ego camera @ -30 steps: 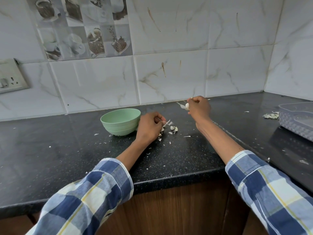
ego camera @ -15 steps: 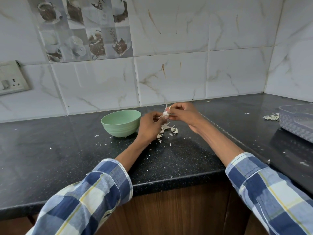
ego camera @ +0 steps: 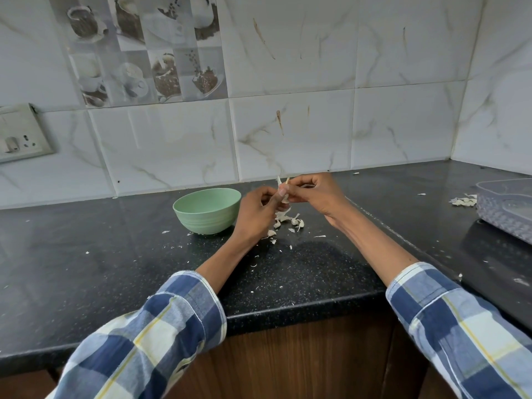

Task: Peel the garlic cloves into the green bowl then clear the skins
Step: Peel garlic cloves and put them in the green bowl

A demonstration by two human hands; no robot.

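A green bowl stands on the black counter, just left of my hands. My left hand and my right hand meet above the counter and both pinch one garlic clove, whose papery skin sticks up between the fingertips. Under the hands lies a small heap of garlic skins. What is inside the bowl is hidden by its rim.
Skin flakes are scattered over the black counter. A grey plastic tray sits at the right edge, with another little pile of skins beside it. A wall socket is at far left. The counter's front edge runs below my forearms.
My right hand, which was raised to the right with the clove, came back left to meet my left hand. Both hands now pinch the clove above the skin heap.
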